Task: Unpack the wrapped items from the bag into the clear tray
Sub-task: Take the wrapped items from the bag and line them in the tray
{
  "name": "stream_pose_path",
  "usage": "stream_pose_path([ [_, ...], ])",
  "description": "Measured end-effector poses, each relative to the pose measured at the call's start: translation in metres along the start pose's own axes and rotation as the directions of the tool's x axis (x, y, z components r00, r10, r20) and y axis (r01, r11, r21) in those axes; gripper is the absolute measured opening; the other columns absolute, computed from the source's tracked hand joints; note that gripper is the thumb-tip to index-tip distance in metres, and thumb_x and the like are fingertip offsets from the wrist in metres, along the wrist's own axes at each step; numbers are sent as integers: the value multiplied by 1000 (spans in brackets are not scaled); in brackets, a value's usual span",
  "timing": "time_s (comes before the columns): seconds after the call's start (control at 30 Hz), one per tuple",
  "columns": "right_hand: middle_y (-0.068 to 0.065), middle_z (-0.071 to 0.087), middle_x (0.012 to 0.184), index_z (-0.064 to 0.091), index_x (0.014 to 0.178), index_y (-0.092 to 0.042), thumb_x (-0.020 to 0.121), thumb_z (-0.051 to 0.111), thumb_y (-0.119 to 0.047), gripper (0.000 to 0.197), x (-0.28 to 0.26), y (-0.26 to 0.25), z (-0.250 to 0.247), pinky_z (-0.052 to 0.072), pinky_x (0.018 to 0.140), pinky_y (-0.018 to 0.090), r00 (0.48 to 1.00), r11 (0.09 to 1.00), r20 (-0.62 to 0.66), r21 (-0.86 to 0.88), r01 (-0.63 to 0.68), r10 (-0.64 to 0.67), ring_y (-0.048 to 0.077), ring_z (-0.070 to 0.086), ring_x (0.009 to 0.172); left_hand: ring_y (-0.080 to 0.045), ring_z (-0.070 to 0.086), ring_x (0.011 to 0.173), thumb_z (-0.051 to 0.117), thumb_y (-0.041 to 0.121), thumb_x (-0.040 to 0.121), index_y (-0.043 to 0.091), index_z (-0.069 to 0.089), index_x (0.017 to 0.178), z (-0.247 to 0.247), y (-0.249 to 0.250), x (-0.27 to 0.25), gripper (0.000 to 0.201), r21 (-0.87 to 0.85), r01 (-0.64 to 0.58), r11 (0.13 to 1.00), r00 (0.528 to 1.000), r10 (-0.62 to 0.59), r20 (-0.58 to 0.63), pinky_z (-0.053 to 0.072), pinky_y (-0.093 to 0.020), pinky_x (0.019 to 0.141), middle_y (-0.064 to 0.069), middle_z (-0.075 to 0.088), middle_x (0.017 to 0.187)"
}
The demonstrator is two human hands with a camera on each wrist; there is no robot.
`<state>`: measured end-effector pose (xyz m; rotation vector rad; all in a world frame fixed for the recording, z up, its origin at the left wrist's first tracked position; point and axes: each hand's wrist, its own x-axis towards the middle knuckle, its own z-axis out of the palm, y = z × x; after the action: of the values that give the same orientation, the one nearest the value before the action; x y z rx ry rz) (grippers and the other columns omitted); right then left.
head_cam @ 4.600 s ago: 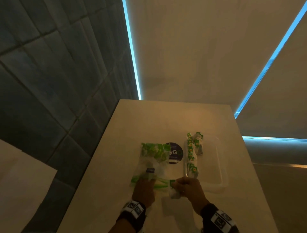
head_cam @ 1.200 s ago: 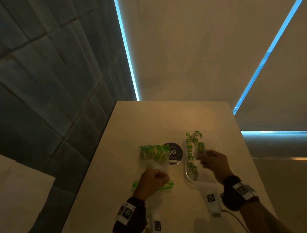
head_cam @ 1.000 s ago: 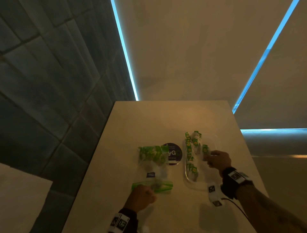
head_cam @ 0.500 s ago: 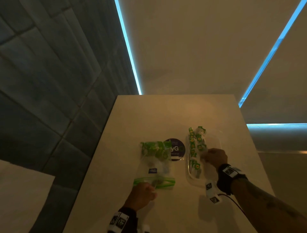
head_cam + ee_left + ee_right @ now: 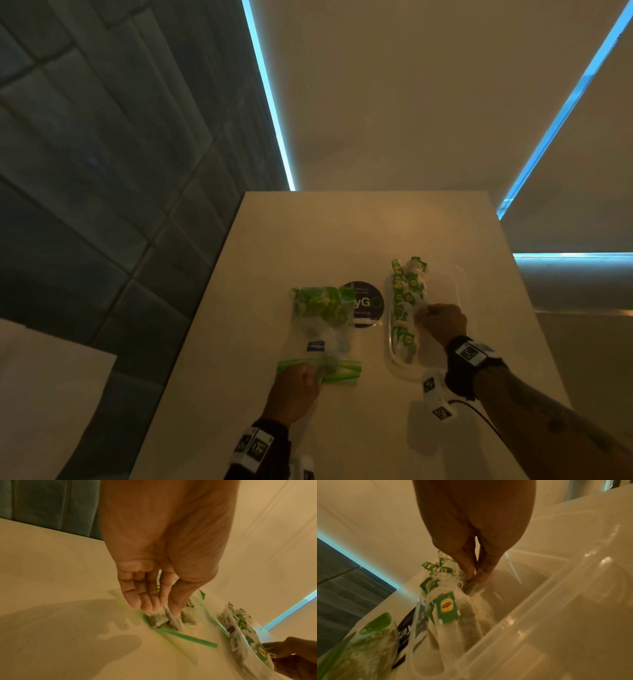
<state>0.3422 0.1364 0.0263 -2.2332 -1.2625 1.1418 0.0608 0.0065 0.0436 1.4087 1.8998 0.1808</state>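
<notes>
A clear zip bag (image 5: 322, 329) with a green zip strip (image 5: 188, 637) lies flat on the pale table, with several green-tagged tea bags bunched at its far end. My left hand (image 5: 313, 375) is at the bag's mouth, its thumb and fingers (image 5: 161, 609) pinching tea bags (image 5: 159, 619) there. To the right stands the clear tray (image 5: 457, 284), with a row of tea bags (image 5: 402, 301) along its left side. My right hand (image 5: 423, 313) is inside the tray, pinching a tea bag (image 5: 471, 586) between thumb and finger beside that row (image 5: 448, 608).
A round dark sticker (image 5: 366, 303) lies on the table between bag and tray. A dark tiled wall runs along the table's left edge. A white tagged device (image 5: 435, 397) with a cable lies by my right wrist. The table's far half is bare.
My right hand left the bag's mouth and carried a tea bag into the tray, where it now sits against the row. My left hand drew back along the bag to its mouth.
</notes>
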Motion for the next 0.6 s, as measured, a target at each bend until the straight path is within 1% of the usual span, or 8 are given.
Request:
stream_pose_path([
  [0.07, 18, 62, 123, 61, 124, -3, 88, 67, -17, 39, -1, 0, -3, 43, 95, 34, 994, 998, -83, -20, 64, -66, 32, 57, 112, -30, 60, 91, 53, 37, 94, 10, 53, 74, 3, -2, 2, 33, 5, -19, 1000, 999, 19, -45, 46, -37, 81, -15, 64, 92],
  [0.17, 13, 66, 107, 67, 109, -10, 86, 69, -17, 24, -25, -14, 4, 43, 73, 20, 926, 949, -236, 40, 314, -296, 19, 58, 87, -26, 57, 109, 52, 21, 95, 7, 62, 109, 3, 4, 2, 22, -53, -92, 994, 992, 87, -94, 46, -34, 95, -9, 63, 112],
  [0.27, -6, 61, 103, 66, 103, -19, 81, 74, -35, 29, -76, -33, 32, 35, 69, 6, 805, 805, 58, -19, 592, -591, 8, 55, 82, -25, 54, 118, 49, 12, 94, 4, 59, 123, 5, 6, 5, 32, -92, -141, 986, 984, 130, -123, 42, -36, 103, -11, 59, 124],
  [0.33, -12, 47, 118, 56, 121, -24, 79, 71, -51, 53, -97, -36, 57, 43, 78, 13, 691, 678, 312, -168, 716, -652, 8, 52, 96, -23, 48, 127, 43, 27, 95, 8, 56, 130, 9, 7, 6, 42, -60, -204, 977, 972, 195, -129, 36, -39, 111, -10, 55, 134],
  [0.4, -6, 45, 128, 54, 123, -23, 85, 64, -45, 45, -97, -33, 78, 47, 81, 23, 647, 581, 367, -286, 762, -668, 16, 52, 111, -22, 46, 130, 27, 44, 94, 5, 53, 132, 20, 3, 15, 61, -7, -253, 968, 957, 249, -146, 35, -38, 113, -10, 52, 137],
  [0.47, -1, 50, 124, 59, 111, -18, 91, 57, -23, 20, -95, -36, 84, 42, 75, 23, 651, 586, 338, -285, 759, -679, 22, 54, 110, -23, 58, 116, 22, 40, 94, 3, 61, 122, 29, 0, 30, 60, 15, -229, 973, 972, 229, -42, 51, -38, 96, -13, 62, 123],
  [0.53, 1, 53, 116, 59, 101, -15, 90, 52, -9, 14, -93, -41, 85, 40, 71, 27, 630, 558, 363, -294, 776, -686, 25, 56, 102, -20, 69, 92, 17, 33, 99, 11, 72, 100, 43, -5, 51, 59, 156, -238, 959, 971, 231, 66, 59, -34, 75, -7, 72, 97],
  [0.6, 1, 55, 114, 58, 96, -14, 84, 51, -1, 19, -92, -43, 82, 44, 70, 33, 600, 527, 412, -287, 800, -686, 26, 56, 99, -18, 71, 72, 39, 35, 89, 18, 74, 80, 51, -2, 68, 40, 207, -179, 962, 982, 163, 91, 58, -30, 65, -5, 71, 77],
])
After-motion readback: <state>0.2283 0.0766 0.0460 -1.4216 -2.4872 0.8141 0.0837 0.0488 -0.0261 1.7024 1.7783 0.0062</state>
